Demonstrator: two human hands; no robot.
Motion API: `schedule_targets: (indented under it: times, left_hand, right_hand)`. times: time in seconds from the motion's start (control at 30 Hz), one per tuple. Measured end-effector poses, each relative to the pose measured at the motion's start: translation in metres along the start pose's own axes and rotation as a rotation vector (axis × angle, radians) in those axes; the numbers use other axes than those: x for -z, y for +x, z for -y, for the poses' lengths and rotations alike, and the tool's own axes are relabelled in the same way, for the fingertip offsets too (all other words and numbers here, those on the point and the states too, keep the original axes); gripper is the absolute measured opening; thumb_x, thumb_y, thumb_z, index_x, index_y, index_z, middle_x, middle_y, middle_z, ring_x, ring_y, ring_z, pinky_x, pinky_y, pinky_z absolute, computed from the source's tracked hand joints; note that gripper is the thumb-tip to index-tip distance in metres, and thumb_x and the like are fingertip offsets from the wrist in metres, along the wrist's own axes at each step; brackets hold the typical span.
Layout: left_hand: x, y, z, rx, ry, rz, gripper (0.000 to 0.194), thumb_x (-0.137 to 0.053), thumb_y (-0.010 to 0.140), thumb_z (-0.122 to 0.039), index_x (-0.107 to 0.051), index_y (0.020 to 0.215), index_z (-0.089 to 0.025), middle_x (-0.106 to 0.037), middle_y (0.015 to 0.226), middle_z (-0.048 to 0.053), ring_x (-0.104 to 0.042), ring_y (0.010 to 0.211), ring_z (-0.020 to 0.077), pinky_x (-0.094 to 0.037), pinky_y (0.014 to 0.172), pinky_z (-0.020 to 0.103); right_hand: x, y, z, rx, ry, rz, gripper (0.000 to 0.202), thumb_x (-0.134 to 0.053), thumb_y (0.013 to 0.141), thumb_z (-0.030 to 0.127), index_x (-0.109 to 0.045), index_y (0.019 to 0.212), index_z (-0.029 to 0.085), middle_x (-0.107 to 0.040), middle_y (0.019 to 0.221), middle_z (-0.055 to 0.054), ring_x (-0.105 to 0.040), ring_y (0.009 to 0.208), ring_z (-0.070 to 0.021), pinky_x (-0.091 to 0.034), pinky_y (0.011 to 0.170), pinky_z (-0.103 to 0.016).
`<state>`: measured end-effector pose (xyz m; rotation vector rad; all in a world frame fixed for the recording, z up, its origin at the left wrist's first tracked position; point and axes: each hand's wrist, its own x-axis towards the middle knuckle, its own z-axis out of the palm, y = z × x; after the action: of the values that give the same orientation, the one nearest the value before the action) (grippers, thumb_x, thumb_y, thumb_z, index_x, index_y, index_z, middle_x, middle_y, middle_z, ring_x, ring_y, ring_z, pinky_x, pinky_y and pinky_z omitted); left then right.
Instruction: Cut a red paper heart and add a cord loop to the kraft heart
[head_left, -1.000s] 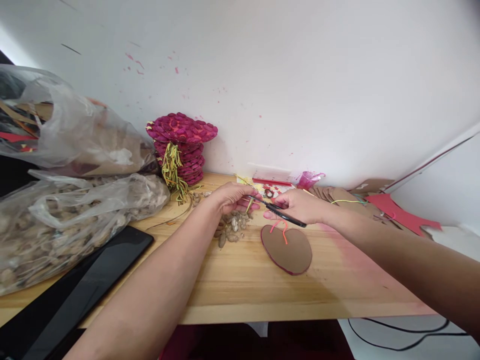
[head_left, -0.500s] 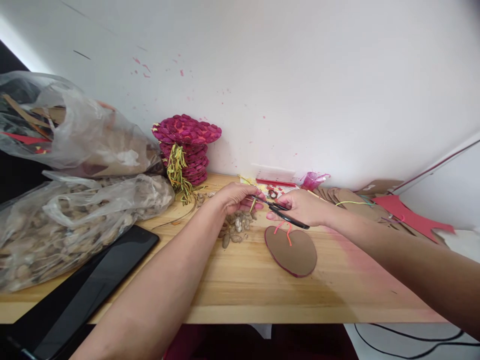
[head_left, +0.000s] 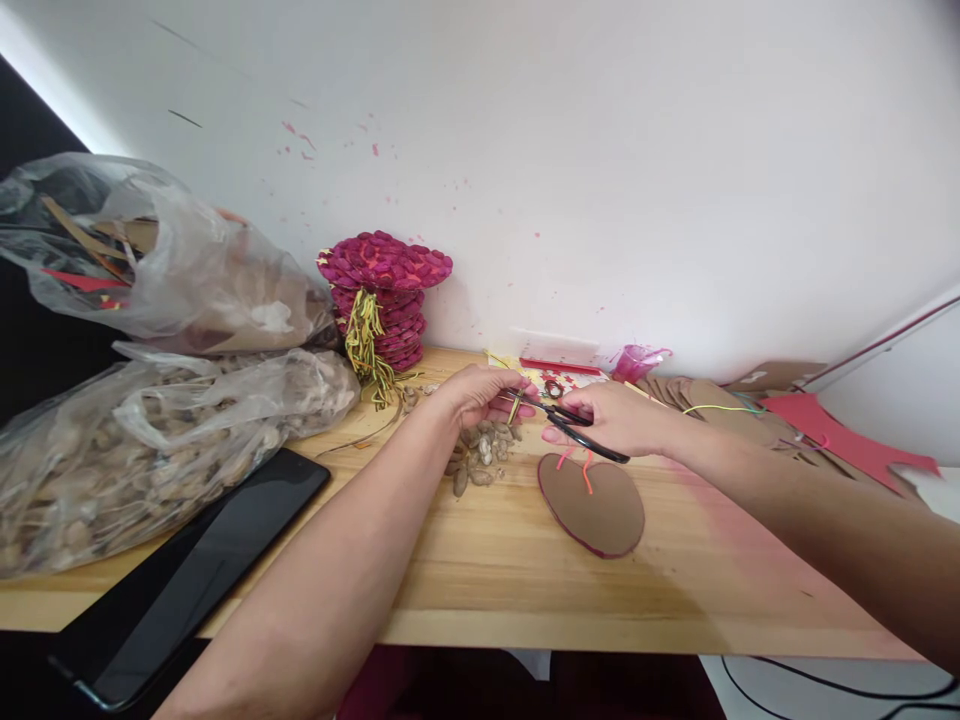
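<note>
My left hand [head_left: 491,395] pinches a small yellowish strip [head_left: 516,405] over a pile of peanuts [head_left: 484,455]. In my right hand [head_left: 600,415] are black-handled scissors [head_left: 581,430], their blades pointing left and meeting the strip at my left fingertips. Whether the blades are fully closed cannot be made out. A brown cardboard disc [head_left: 592,510] with a dark pink edge and orange-pink cord lies just below my right hand.
Left are a bag of peanuts [head_left: 150,450], a bag of scraps [head_left: 225,280] and a black tablet-like slab [head_left: 195,580]. Behind stands a magenta peanut-covered object [head_left: 386,300]. A pink cup [head_left: 634,362], cardboard pieces [head_left: 727,415] and red sheet [head_left: 847,435] lie at right.
The whole view has shifted slightly, so things appear a little farther right. Both hands keep nearly the same pose around the strip and scissors.
</note>
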<state>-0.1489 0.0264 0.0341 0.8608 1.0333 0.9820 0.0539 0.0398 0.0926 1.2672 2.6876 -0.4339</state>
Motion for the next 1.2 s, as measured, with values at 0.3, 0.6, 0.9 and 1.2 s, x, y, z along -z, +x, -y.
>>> schedule_targets:
  times: [0.3,0.6,0.9,1.2]
  left_hand:
    - [0.003,0.004,0.004,-0.030,-0.030,0.024,0.012,-0.076,0.066,-0.022,-0.070,0.072,-0.013,-0.077,0.090,0.012,-0.071,0.067,0.0175,-0.058,0.065,0.029]
    - [0.003,0.002,0.003,-0.035,-0.027,0.016,0.010,-0.074,0.069,-0.022,-0.070,0.073,-0.014,-0.077,0.090,0.012,-0.071,0.068,0.0175,-0.058,0.064,0.027]
    - [0.004,-0.003,-0.004,-0.071,-0.036,-0.107,0.014,-0.079,0.063,-0.021,-0.072,0.073,-0.015,-0.076,0.095,0.009,-0.070,0.067,0.0173,-0.059,0.061,0.029]
    - [0.023,-0.001,-0.010,-0.288,-0.009,-0.364,0.012,-0.081,0.057,-0.023,-0.074,0.065,-0.017,-0.072,0.076,0.004,-0.060,0.068,0.0112,-0.042,0.050,0.016]
  right_hand:
    - [0.000,0.000,0.003,-0.037,-0.044,-0.053,0.058,-0.058,0.072,0.078,-0.048,0.063,0.021,-0.045,0.057,0.003,-0.039,0.054,-0.0119,-0.025,0.051,-0.026]
    - [0.000,0.002,0.001,-0.050,-0.017,-0.048,0.058,-0.058,0.072,0.078,-0.059,0.064,0.020,-0.047,0.057,0.002,-0.041,0.052,-0.0122,-0.025,0.050,-0.026]
    - [0.002,-0.001,-0.003,-0.051,-0.014,-0.075,0.057,-0.059,0.072,0.076,-0.057,0.061,0.020,-0.043,0.054,0.003,-0.035,0.049,-0.0110,-0.021,0.048,-0.026]
    - [-0.005,-0.040,-0.079,-0.328,-0.164,-0.178,0.058,-0.049,0.080,0.073,-0.035,0.057,0.022,-0.041,0.050,0.000,-0.036,0.047,-0.0144,-0.021,0.050,-0.031]
